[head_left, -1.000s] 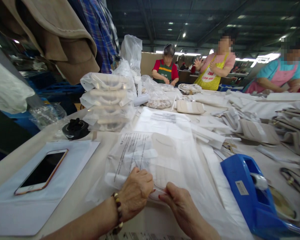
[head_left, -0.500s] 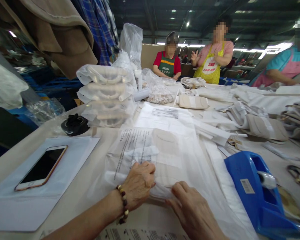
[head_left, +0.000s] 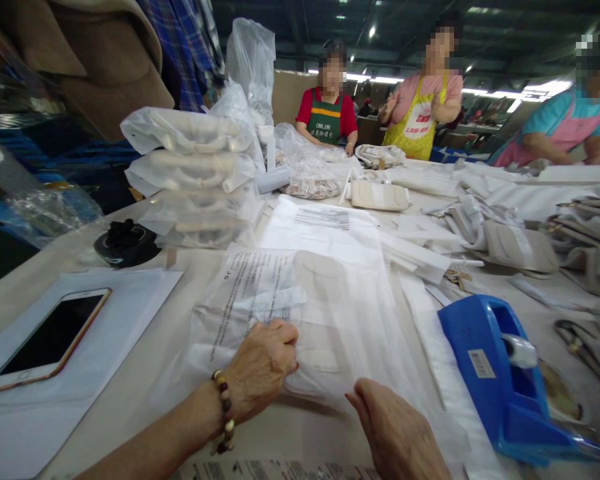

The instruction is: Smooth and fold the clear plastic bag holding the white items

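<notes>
My left hand (head_left: 263, 365), with a bead bracelet at the wrist, is closed on the near edge of a clear printed plastic bag (head_left: 300, 307) that lies flat on the table with a pale cloth item inside. My right hand (head_left: 395, 433) rests just right of it at the bag's near edge, fingers curled down; what they hold, if anything, is hidden. More flat bags lie under and beyond this one.
A blue tape dispenser (head_left: 500, 380) stands at the right. A phone (head_left: 47, 339) lies on white paper at the left. A stack of filled bags (head_left: 195, 180) rises behind, with folded beige cloth (head_left: 520, 247) at the right. Three people in aprons work at the far end.
My right hand has slid back and to the right, away from my left hand. The left hand keeps its grip on the bag's edge. The view has shifted slightly.
</notes>
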Tool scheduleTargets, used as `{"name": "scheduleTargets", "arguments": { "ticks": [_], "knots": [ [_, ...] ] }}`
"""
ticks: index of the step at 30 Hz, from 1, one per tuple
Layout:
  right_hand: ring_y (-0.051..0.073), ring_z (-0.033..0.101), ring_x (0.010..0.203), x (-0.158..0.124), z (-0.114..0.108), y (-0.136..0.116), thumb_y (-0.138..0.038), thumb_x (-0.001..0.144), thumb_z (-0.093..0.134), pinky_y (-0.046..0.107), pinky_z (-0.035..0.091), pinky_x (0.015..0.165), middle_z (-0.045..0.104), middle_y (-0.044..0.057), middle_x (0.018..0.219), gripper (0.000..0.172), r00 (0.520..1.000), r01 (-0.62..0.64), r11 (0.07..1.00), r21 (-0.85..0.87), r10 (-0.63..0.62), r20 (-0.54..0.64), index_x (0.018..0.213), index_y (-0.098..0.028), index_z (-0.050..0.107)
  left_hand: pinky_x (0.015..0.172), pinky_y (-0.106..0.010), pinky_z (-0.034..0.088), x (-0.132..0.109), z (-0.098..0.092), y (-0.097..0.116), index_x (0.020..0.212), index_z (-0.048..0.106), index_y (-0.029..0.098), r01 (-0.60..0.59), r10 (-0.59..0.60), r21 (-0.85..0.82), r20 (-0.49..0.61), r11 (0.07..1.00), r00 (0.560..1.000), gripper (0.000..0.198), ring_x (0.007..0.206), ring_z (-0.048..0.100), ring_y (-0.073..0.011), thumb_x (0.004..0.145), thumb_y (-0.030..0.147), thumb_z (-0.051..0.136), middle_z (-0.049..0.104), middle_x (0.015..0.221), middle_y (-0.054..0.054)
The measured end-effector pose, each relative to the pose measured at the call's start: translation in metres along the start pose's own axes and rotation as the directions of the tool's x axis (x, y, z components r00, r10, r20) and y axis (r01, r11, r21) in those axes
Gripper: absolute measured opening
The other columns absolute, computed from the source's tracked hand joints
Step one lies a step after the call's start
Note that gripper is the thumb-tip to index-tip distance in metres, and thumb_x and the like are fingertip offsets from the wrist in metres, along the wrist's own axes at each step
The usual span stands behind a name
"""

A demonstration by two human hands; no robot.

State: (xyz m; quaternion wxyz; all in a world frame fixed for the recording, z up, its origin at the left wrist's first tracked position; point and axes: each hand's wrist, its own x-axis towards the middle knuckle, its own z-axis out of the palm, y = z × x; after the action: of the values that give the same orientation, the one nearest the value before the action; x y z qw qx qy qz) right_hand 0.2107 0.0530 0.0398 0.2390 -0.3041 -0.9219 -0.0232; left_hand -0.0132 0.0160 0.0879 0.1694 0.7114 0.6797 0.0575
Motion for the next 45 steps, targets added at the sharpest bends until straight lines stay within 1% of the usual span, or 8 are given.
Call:
{"name": "scheduleTargets", "arguments": {
  "ticks": [9,13,19,29,32,35,39,45],
  "knots": [
    [0.006,0.049,0.046,-0.007,-0.026,0.04,-0.036,0.091,0.046,0.019,0.032,0.045,0.05,-0.007,0.054,0.029,0.965,0.097,0.977,0.188,-0.138,0.223,0.066,-0.022,0.043,0.073,-0.033,0.027,-0.003,0.008,-0.007,0.067,0.058,0.016,-0.038,0.038,0.001,-0.068,0.999,0.997,0.013,0.082,0.049,-0.017,0.078,0.011,0.063,0.058,0.083,0.002],
    [0.007,0.046,0.042,-0.019,-0.046,0.07,-0.046,0.088,0.047,0.02,0.035,0.045,0.049,-0.006,0.051,0.033,0.961,-0.232,0.971,0.064,0.219,0.167,0.064,-0.023,0.049,0.072,-0.033,0.028,-0.003,0.009,-0.008,0.068,0.059,0.016,-0.049,0.051,0.032,-0.067,0.998,0.996,0.013,0.08,0.049,-0.0167,0.079,0.01,0.059,0.058,0.082,0.001],
    [0.022,0.065,0.084,-0.04,-0.058,0.083,-0.071,0.075,0.039,0.03,0.051,0.073,0.07,0.006,0.084,0.057,0.566,-0.815,0.466,0.344,0.766,0.304,0.091,-0.022,0.064,0.072,-0.033,0.03,-0.004,0.01,-0.01,0.067,0.058,0.015,-0.084,0.088,0.052,-0.076,0.995,0.993,0.015,0.084,0.05,-0.0183,0.08,0.01,0.054,0.059,0.084,0.0],
    [0.01,0.053,0.057,-0.039,-0.03,0.073,-0.039,0.045,0.083,0.021,0.041,0.052,0.06,-0.002,0.066,0.044,0.335,-0.669,-0.243,0.702,0.745,0.577,0.08,-0.018,0.068,0.073,-0.034,0.033,-0.004,0.005,-0.006,0.07,0.059,0.015,-0.048,0.048,0.105,-0.002,0.993,0.999,0.015,0.085,0.05,-0.0183,0.082,0.011,0.051,0.059,0.087,-0.002],
    [0.011,0.05,0.052,-0.049,-0.029,0.08,-0.045,0.04,0.081,0.022,0.04,0.046,0.059,-0.002,0.058,0.046,0.214,-0.703,-0.167,0.691,0.878,0.429,0.073,-0.017,0.066,0.078,-0.036,0.033,-0.002,0.0,-0.002,0.075,0.06,0.015,0.01,-0.016,0.094,0.067,0.996,0.998,0.012,0.089,0.05,-0.0191,0.083,0.012,0.052,0.059,0.092,-0.002],
    [0.014,0.054,0.055,-0.063,-0.036,0.08,-0.054,0.061,0.066,0.024,0.047,0.051,0.062,0.001,0.065,0.042,0.372,-0.79,0.259,0.556,0.923,0.098,0.083,-0.019,0.067,0.081,-0.037,0.033,-0.001,-0.001,-0.001,0.075,0.061,0.015,0.017,-0.024,0.08,0.085,0.997,0.996,0.012,0.093,0.05,-0.0201,0.084,0.014,0.053,0.059,0.094,-0.003],
    [0.021,0.061,0.098,-0.068,-0.05,0.066,-0.042,0.08,0.057,0.029,0.049,0.083,0.064,0.005,0.108,0.03,0.902,-0.393,0.882,0.259,0.424,-0.076,0.104,-0.026,0.063,0.079,-0.037,0.032,-0.002,0.0,-0.002,0.075,0.061,0.015,0.008,-0.015,0.079,0.09,0.997,0.996,0.014,0.091,0.05,-0.0201,0.085,0.014,0.052,0.059,0.094,-0.003],
    [0.018,0.064,0.081,-0.046,-0.032,0.064,-0.03,0.077,0.063,0.028,0.046,0.076,0.069,0.0,0.087,0.013,0.995,-0.055,0.983,0.177,0.039,0.09,0.089,-0.027,0.064,0.08,-0.036,0.03,-0.004,0.0,-0.004,0.072,0.058,0.015,0.01,-0.009,-0.018,0.067,1.0,0.998,0.01,0.095,0.05,-0.0197,0.082,0.015,0.059,0.059,0.095,-0.001]
  ]
}}
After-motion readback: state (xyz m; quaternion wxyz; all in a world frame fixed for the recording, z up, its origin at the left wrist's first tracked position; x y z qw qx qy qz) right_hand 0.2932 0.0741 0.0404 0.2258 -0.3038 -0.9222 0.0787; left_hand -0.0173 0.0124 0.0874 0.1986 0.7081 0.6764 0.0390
